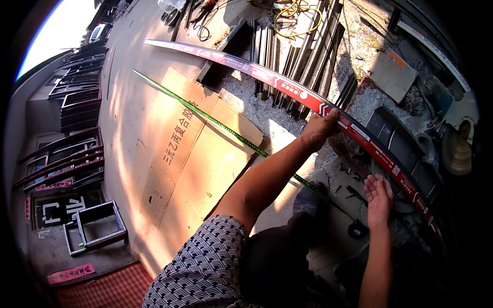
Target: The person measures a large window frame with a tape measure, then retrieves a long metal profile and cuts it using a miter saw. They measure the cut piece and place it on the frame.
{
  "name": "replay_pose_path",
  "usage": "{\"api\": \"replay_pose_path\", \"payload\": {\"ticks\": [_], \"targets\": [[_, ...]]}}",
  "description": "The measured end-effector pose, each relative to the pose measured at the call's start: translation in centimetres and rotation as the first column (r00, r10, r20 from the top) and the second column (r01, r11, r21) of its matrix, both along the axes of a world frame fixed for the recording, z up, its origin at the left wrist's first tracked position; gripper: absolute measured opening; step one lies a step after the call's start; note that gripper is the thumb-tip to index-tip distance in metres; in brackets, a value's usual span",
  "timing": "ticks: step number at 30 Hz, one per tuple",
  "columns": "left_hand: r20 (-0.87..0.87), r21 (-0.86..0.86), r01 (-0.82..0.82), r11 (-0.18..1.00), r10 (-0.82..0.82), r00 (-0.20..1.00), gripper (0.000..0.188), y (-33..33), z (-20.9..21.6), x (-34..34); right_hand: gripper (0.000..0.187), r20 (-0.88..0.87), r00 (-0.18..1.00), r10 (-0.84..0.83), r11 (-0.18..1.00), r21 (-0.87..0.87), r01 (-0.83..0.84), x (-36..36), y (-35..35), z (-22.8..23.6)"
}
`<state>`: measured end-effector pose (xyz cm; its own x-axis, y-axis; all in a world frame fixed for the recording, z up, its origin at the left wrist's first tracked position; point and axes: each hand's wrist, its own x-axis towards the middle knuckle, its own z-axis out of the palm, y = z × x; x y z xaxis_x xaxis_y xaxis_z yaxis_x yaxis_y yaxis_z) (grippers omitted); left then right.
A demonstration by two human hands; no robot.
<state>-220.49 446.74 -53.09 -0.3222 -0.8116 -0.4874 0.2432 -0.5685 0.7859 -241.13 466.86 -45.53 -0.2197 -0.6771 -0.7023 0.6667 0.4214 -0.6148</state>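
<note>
A long dark profile bar (pixel 287 86) with a red and white printed film runs across from the far left to the near right. My left hand (pixel 322 129) is closed around it near its middle. Just on the near side of the bar, my right hand (pixel 379 197) is open, palm turned up, with the fingers stretched out and holding nothing. Whether its fingertips touch the bar I cannot tell. A tape measure (pixel 357 229) lies on the ground by my right forearm. Its green blade (pixel 215 122) is pulled out across the floor, passing beneath my left forearm.
A flattened cardboard sheet (pixel 205 149) covers the floor at left of centre. Dark metal bars (pixel 308 66) are piled ahead, beside a yellow cable (pixel 298 18). Machine parts with a round disc (pixel 456 149) stand at the right. Window frames (pixel 100 226) lean along the left wall.
</note>
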Motion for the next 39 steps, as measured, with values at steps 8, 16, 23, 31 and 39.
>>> {"api": "replay_pose_path", "payload": {"ticks": [8, 16, 23, 31, 39], "targets": [[0.067, 0.129, 0.118, 0.985, -0.127, 0.990, 0.039, -0.5, 1.6, 0.3, 0.019, -0.576, 0.678, 0.457, 0.877, 0.163, -0.452, -0.5, 13.6, -5.1], [-0.159, 0.186, 0.087, 0.979, -0.058, 0.986, 0.040, -0.4, 0.0, 1.3, 0.025, -0.788, 0.218, 0.576, 0.749, 0.402, -0.526, -0.4, 16.7, -4.5], [0.005, 0.189, -0.083, 0.978, 0.084, 0.996, 0.039, 0.6, 0.9, 7.3, 0.066, -0.782, -0.113, 0.614, 0.629, 0.570, -0.528, 0.1, 17.6, -4.1], [0.554, -0.256, -0.359, 0.898, 0.440, 0.707, 0.029, 4.9, 0.6, 15.8, 0.069, -0.758, -0.225, 0.612, 0.561, 0.617, -0.553, -0.6, 16.7, -5.8], [0.724, -0.275, -0.619, 0.736, 0.582, 0.370, 0.028, 7.2, -0.5, 21.0, 0.069, -0.719, -0.137, 0.681, 0.479, 0.579, -0.660, -2.2, 15.7, -5.7]]}}
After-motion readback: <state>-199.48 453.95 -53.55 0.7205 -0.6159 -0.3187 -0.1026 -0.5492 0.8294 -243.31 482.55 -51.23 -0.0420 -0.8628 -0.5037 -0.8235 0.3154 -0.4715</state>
